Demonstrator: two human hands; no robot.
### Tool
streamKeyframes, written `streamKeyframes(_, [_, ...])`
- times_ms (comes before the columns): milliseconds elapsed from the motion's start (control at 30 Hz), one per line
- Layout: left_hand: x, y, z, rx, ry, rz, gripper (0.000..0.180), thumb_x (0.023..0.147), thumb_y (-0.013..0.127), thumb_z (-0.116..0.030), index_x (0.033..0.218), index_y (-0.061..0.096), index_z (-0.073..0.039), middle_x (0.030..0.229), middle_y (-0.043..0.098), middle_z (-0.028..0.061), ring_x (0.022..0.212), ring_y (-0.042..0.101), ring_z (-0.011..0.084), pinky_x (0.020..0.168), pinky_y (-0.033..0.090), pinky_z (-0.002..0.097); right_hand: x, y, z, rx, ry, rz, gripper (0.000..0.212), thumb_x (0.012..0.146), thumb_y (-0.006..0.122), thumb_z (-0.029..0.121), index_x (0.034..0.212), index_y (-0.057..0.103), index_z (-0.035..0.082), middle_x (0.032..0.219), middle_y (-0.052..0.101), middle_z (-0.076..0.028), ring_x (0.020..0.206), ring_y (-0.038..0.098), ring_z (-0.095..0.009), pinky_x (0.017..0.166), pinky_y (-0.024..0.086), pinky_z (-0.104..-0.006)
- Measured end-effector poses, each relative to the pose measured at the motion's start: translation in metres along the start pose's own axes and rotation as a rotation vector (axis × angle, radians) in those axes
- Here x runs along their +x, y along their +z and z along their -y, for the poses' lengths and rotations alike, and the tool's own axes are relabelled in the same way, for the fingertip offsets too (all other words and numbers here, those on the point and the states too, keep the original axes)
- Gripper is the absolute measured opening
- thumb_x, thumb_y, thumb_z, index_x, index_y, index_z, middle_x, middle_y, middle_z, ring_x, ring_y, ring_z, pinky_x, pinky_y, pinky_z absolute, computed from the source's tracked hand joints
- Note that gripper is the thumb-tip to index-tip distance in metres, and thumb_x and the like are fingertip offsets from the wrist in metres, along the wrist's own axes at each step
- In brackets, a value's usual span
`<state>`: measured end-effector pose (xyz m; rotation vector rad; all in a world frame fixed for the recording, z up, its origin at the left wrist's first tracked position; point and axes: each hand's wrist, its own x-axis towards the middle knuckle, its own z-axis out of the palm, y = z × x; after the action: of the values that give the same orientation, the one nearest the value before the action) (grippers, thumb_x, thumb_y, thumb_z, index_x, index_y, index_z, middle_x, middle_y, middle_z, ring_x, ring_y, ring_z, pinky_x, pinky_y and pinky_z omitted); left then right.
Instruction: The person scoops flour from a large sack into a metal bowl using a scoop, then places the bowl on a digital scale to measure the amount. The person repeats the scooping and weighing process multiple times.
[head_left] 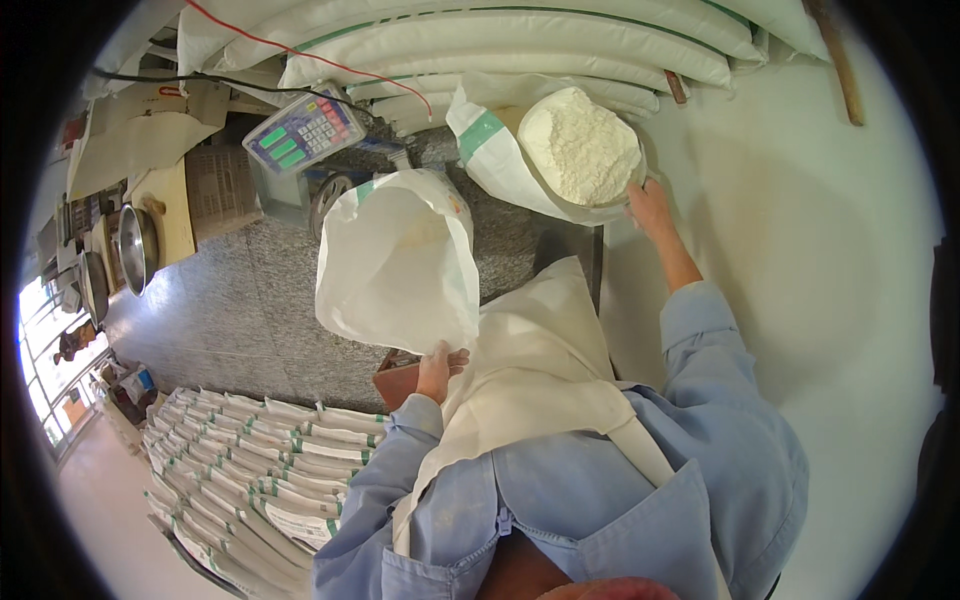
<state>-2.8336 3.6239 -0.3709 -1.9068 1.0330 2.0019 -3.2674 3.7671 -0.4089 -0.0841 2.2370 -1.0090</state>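
My left hand (438, 372) pinches the near rim of a white bag (395, 285) with its mouth wide open. The bag stands upright against the front of my apron, and its bottom is hidden. Farther right, a heap of white flour (582, 150) rises at the mouth of an open white sack (500, 180) with a green stripe on its turned-out flap. My right hand (652, 207) is closed at the near right edge of the heap. Whether its fingers grip the sack's rim or a scoop under the flour, I cannot make out.
A scale display (305, 130) with keys stands beyond the bag, and a black cable and red wire run above it. Stacked white sacks (520, 40) line the far side. More sacks (250, 460) lie at lower left. A metal bowl (138, 250) is at far left.
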Motion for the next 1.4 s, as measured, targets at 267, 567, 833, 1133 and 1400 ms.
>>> streamKeyframes(267, [0.009, -0.002, 0.002, -0.012, 0.021, 0.066, 0.038, 0.088, 0.041, -0.033, 0.094, 0.057, 0.002, 0.086, 0.064, 0.0121, 0.072, 0.06, 0.0178, 0.062, 0.046, 0.0275, -0.045, -0.025, 0.053, 0.03, 0.007, 0.004, 0.031, 0.079, 0.047, 0.023, 0.087, 0.052, -0.007, 0.065, 0.055, -0.012, 0.047, 0.054, -0.02, 0.04, 0.04, -0.0319])
streamKeyframes(567, [0.012, 0.012, 0.006, -0.036, 0.11, 0.089, 0.038, 0.088, 0.039, -0.03, 0.092, 0.058, 0.002, 0.082, 0.064, 0.0111, 0.068, 0.06, 0.0162, 0.059, 0.046, 0.0275, -0.109, -0.028, 0.105, -0.047, -0.135, 0.142, 0.024, 0.078, 0.048, 0.018, 0.088, 0.053, -0.004, 0.066, 0.056, -0.009, 0.048, 0.052, -0.015, 0.042, 0.041, -0.028])
streamKeyframes(833, [0.015, 0.017, 0.01, -0.107, 0.165, 0.115, 0.04, 0.086, 0.04, -0.031, 0.085, 0.059, 0.004, 0.077, 0.063, 0.0116, 0.063, 0.058, 0.0164, 0.057, 0.046, 0.0279, -0.126, 0.054, 0.136, -0.649, -0.205, 0.306, 0.032, 0.076, 0.049, 0.024, 0.085, 0.053, -0.005, 0.065, 0.058, -0.014, 0.049, 0.055, -0.021, 0.048, 0.044, -0.0334])
streamKeyframes(1133, [0.035, 0.025, 0.012, -0.184, 0.329, 0.051, 0.043, 0.088, 0.04, -0.033, 0.08, 0.057, 0.005, 0.076, 0.062, 0.0126, 0.063, 0.057, 0.0172, 0.058, 0.046, 0.029, -0.119, 0.248, 0.175, -1.346, -0.477, 0.519, 0.033, 0.073, 0.048, 0.023, 0.093, 0.063, 0.002, 0.098, 0.062, -0.015, 0.093, 0.059, -0.028, 0.076, 0.046, -0.0361])
streamKeyframes(1400, [0.044, 0.029, 0.01, -0.186, 0.333, 0.098, 0.039, 0.087, 0.043, -0.033, 0.084, 0.056, 0.003, 0.076, 0.062, 0.0115, 0.063, 0.056, 0.0153, 0.058, 0.045, 0.0271, -0.129, 0.2, 0.213, -1.332, -0.582, 0.516, 0.04, 0.072, 0.051, 0.031, 0.095, 0.061, 0.0, 0.096, 0.062, -0.017, 0.089, 0.06, -0.031, 0.076, 0.046, -0.0379])
